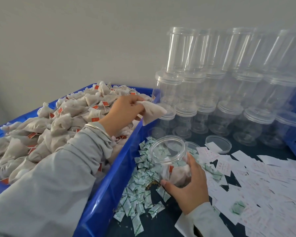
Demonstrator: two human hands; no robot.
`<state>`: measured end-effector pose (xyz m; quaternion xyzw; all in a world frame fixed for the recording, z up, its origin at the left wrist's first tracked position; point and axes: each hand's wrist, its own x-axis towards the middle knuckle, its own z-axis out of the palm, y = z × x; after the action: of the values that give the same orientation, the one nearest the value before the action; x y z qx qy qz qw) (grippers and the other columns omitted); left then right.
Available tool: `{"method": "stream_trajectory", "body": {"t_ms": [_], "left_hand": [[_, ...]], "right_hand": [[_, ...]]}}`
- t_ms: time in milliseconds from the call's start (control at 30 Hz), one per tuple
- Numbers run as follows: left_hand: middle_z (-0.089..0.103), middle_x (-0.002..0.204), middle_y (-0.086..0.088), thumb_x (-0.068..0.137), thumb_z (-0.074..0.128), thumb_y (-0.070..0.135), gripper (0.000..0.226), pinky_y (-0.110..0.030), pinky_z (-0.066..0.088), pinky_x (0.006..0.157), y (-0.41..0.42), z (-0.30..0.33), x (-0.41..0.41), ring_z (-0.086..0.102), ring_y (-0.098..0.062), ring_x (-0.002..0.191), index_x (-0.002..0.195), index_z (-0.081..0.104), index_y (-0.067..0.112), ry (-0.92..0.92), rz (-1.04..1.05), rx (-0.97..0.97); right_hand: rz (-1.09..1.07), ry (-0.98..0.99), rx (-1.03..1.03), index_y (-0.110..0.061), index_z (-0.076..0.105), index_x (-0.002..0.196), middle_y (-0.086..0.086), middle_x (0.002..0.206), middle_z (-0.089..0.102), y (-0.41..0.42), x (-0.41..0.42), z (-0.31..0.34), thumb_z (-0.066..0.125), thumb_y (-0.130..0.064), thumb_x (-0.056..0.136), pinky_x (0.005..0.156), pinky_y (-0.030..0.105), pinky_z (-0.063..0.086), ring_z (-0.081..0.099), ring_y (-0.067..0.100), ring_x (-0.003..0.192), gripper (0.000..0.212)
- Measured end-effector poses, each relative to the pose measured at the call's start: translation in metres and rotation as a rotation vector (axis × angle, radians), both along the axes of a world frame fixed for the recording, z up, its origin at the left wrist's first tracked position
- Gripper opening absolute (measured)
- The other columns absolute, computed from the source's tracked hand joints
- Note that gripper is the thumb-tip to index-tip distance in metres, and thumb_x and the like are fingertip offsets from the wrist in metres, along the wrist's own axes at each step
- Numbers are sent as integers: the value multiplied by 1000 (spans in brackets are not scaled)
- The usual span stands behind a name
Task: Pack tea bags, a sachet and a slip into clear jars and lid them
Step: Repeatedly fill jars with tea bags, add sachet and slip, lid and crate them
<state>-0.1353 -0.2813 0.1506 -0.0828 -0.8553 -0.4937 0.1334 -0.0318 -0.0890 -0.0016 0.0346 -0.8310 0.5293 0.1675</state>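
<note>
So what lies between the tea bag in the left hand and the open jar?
In the head view, the blue crate's rim and some green sachets lie between the tea bag and the jar.

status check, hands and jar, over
Left hand pinches tea bag over blue crate. Right hand grips open jar, bags inside. Path clear.

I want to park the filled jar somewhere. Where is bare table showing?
Bare dark table shows at the near edge, between the sachets and the right hand's sleeve, and in a small strip beside the loose lid before the stacked jars. The slips crowd the right side; the blue bin fills the left.
</note>
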Motion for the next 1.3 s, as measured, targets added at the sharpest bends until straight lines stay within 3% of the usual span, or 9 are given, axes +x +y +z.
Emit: {"method": "stream_trajectory", "body": {"t_ms": [167, 267, 433, 533, 633, 767, 933, 1100, 1300], "left_hand": [[68, 60, 9, 82, 59, 4, 23, -11, 48, 51, 28, 4, 27, 61, 0, 50, 78, 70, 25, -85, -329, -187], [69, 63, 9, 78, 60, 9, 25, -14, 49, 53, 37, -3, 34, 62, -2, 56, 75, 69, 33, -27, -395, -371], [60, 73, 22, 80, 68, 14, 21, -2, 38, 63, 47, -18, 35, 51, 14, 67, 96, 73, 25, 141, -397, -540], [54, 89, 20, 81, 71, 15, 28, -3, 38, 68, 49, -21, 33, 51, 5, 68, 108, 68, 23, 230, -417, -542], [49, 89, 21, 82, 69, 12, 30, -4, 39, 72, 38, -15, 25, 51, 2, 68, 110, 66, 23, 288, -342, -533], [51, 87, 24, 86, 61, 17, 21, -7, 34, 64, 0, -1, 5, 52, 4, 73, 102, 64, 31, 353, 46, -462], [63, 116, -5, 87, 54, 20, 30, -26, 38, 84, -64, -5, -23, 55, -22, 104, 114, 64, 16, 109, 443, -508], [62, 108, -3, 83, 58, 55, 49, -36, 40, 79, -67, -19, -23, 55, -27, 106, 115, 61, 18, -161, 392, -884], [58, 118, 2, 74, 65, 57, 46, -43, 38, 98, -58, -16, -18, 49, -23, 115, 112, 63, 31, -257, 315, -1179]], "right_hand": [[-28, -29, -26, -43, 28, 136, -11, 127, 42, 2, -3, 0, 90, -32, 55, 106, 36, 33, 33, 8, 122, 103], [-22, -29, -42, -56, 22, 127, -13, 126, 41, 1, -2, 2, 87, -41, 52, 106, 38, 35, 34, 9, 124, 101], [43, -53, -113, -59, 22, 128, -19, 129, 41, -3, 1, 3, 78, -50, 44, 105, 44, 39, 39, 10, 127, 101], [55, -69, -259, -60, 26, 125, -29, 127, 41, -3, 3, 2, 84, -36, 45, 105, 45, 42, 45, 9, 125, 102], [40, -62, -281, -56, 33, 120, -15, 131, 46, -2, 4, 2, 89, -25, 49, 103, 47, 43, 48, 15, 124, 96], [52, -52, -267, -51, 35, 116, -6, 132, 48, 1, 5, 0, 90, -21, 56, 104, 43, 42, 48, 19, 124, 86], [68, -41, -267, -50, 38, 114, -24, 123, 45, 0, 3, -3, 89, -12, 59, 97, 26, 41, 49, 14, 120, 85], [86, -61, -252, -46, 36, 120, -6, 133, 48, 1, 4, -3, 88, -13, 59, 104, 39, 42, 48, 17, 124, 87], [101, -71, -254, -52, 36, 112, -23, 123, 45, 1, 5, -4, 89, -14, 59, 99, 29, 38, 46, 12, 122, 83]]}}
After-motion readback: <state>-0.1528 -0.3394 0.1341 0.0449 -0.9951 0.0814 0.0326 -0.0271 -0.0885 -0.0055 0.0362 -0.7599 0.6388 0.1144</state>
